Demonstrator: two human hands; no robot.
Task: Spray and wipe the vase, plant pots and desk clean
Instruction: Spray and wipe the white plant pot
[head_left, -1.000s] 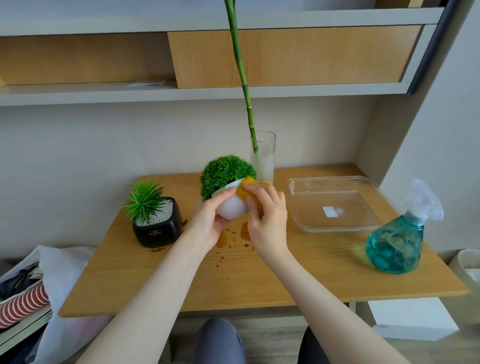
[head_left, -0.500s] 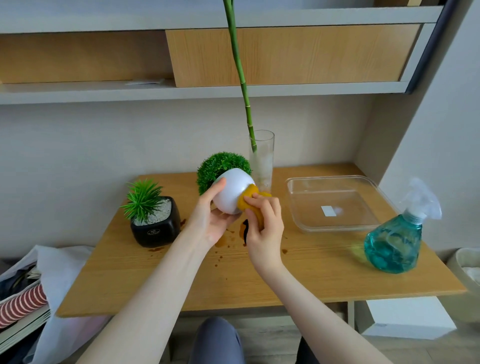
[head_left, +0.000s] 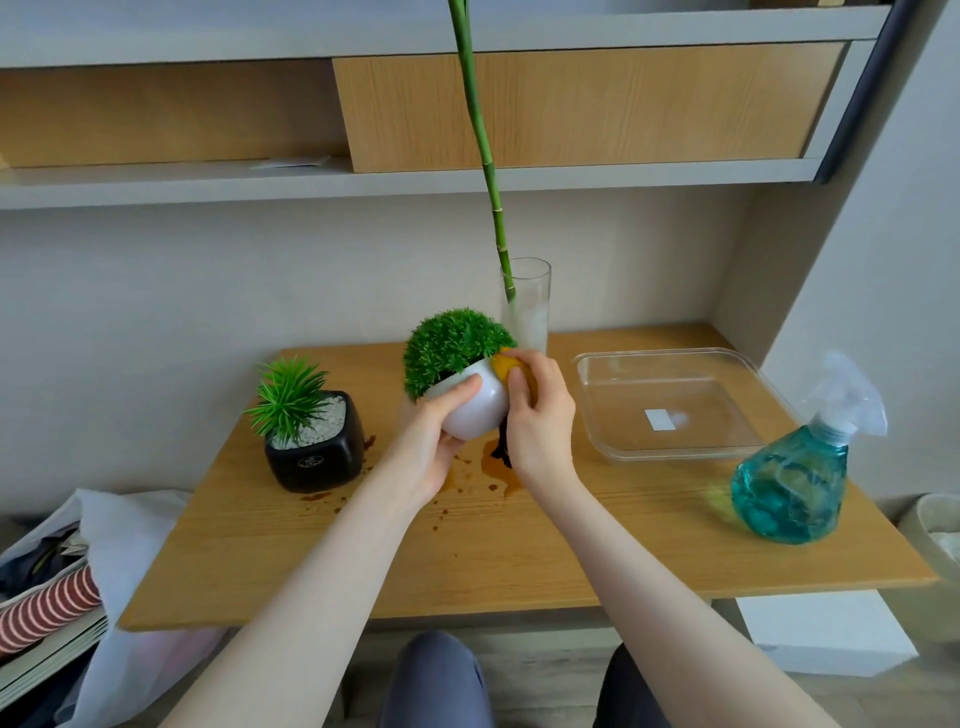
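Two hands are busy on one pot: the left hand (head_left: 434, 447) grasps the white pot (head_left: 475, 410) of the round green plant, lifted off the worktop (head_left: 519, 551) and tilted, while the right hand (head_left: 540, 421) presses a yellow cloth (head_left: 503, 364) against the pot's rim side, fingers curled round the cloth. By my reading the job is about midway. Brown spill marks (head_left: 493, 467) lie on the worktop under the hands and beside the black pot (head_left: 317, 447) (so the desk wiping is clearly left). Whether the black pot and the glass vase (head_left: 527, 306), standing behind with its bamboo stem, are done I cannot tell. The spray bottle (head_left: 795, 478) stands well apart at the right, near the clear tray (head_left: 670, 452).
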